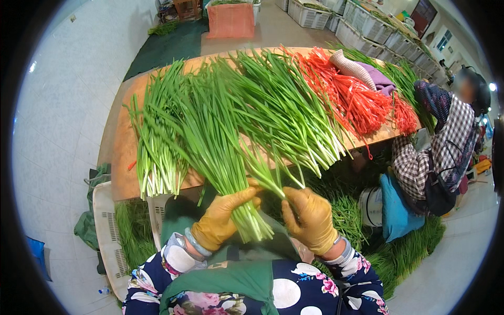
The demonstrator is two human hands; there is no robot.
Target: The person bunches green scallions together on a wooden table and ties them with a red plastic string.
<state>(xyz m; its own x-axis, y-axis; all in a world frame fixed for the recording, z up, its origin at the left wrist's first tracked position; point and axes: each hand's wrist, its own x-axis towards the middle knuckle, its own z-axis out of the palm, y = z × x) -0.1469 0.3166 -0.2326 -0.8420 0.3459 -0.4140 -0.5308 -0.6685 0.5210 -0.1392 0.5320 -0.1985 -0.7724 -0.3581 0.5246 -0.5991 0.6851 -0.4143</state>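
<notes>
Bunch of long green chive stalks with pale cut ends [247,210] is clamped in the yellow-gloved left hand [223,218] over the lap, just off the table edge; the yellow-gloved right hand [310,218] is pinched on a few loose stalks, so gathering looks unfinished and no tie is seen on it. Beyond, several sorted chive piles [210,115] and red plastic tie strips [357,94] are laid on the wooden table [123,157], with a seated co-worker [441,147], white crates [310,13] and a tiled floor behind.

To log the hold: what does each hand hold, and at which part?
The left hand clasps a bunch of green chives near its pale root end. The right hand pinches a few stalks low on their stems.
</notes>
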